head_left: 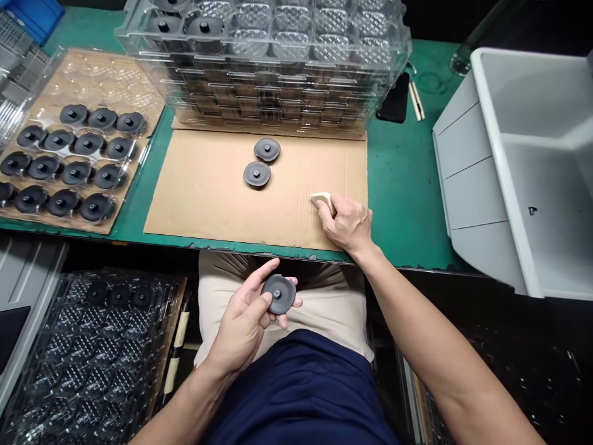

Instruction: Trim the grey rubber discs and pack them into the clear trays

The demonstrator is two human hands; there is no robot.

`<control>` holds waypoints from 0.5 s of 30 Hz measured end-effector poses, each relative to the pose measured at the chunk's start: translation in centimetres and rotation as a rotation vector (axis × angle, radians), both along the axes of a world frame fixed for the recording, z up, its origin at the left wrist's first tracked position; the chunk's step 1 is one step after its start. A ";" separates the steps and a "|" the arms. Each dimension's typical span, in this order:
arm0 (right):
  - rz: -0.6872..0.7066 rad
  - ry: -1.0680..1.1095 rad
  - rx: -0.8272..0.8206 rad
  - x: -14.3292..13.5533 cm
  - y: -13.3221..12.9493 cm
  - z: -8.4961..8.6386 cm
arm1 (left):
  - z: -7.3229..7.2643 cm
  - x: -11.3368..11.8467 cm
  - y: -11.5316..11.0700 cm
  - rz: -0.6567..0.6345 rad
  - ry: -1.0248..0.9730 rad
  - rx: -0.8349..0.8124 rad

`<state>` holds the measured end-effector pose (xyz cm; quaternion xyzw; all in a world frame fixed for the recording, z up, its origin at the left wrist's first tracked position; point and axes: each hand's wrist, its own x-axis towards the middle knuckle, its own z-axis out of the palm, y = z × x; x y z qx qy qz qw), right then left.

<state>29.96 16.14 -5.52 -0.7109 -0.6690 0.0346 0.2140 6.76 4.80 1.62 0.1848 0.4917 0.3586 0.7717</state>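
In my left hand (250,309) is a dark rounded disc (286,299) with a small central knob, held between thumb and fingers over my lap. My right hand (346,222) rests on the right part of a cardboard sheet (204,191), its fingers closed round a small cream-coloured pad (322,198). Two more dark discs lie on the cardboard left of my right hand, one (267,149) just behind the other (256,175).
Stacked clear trays (269,80) stand behind the cardboard. A tray of discs (69,142) lies at left, a grey bin (500,154) at right. A phone (393,99) is near the stack. More trays (92,352) sit low at left.
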 end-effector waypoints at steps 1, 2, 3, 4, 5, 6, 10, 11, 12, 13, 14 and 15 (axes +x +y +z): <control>-0.001 -0.003 -0.002 0.0 0.0 0.0 | -0.1 0.0 0.0 -0.012 0.016 0.034; -0.001 -0.006 -0.003 0.0 0.0 0.0 | -0.1 -0.1 -0.1 -0.033 0.042 0.064; -0.003 -0.009 -0.004 0.0 0.0 0.1 | -0.3 -0.1 -0.3 -0.062 0.071 0.081; -0.005 -0.013 -0.004 -0.1 0.0 0.1 | -0.4 -0.2 -0.4 -0.094 0.104 0.080; -0.008 -0.016 -0.004 -0.1 0.0 0.1 | -0.5 -0.2 -0.5 -0.124 0.135 0.062; -0.012 -0.019 -0.004 -0.1 0.0 0.1 | -0.6 -0.1 -0.6 -0.147 0.161 0.030; -0.015 -0.017 0.003 -0.1 0.0 0.1 | -0.7 0.0 -0.5 -0.053 0.127 -0.109; -0.013 -0.017 0.006 -0.1 0.0 0.0 | -0.6 0.0 -0.3 0.003 0.078 -0.128; -0.011 -0.019 0.009 -0.1 0.0 0.0 | -0.4 0.0 -0.2 0.055 0.019 -0.144; -0.010 -0.024 0.011 -0.1 0.0 0.0 | -0.2 -0.1 -0.1 0.098 -0.041 -0.158; -0.010 -0.029 0.012 -0.1 0.0 0.0 | 0.1 -0.1 0.0 0.129 -0.096 -0.170; -0.012 -0.035 0.013 -0.1 0.0 0.0 | 0.4 -0.2 0.0 0.152 -0.144 -0.180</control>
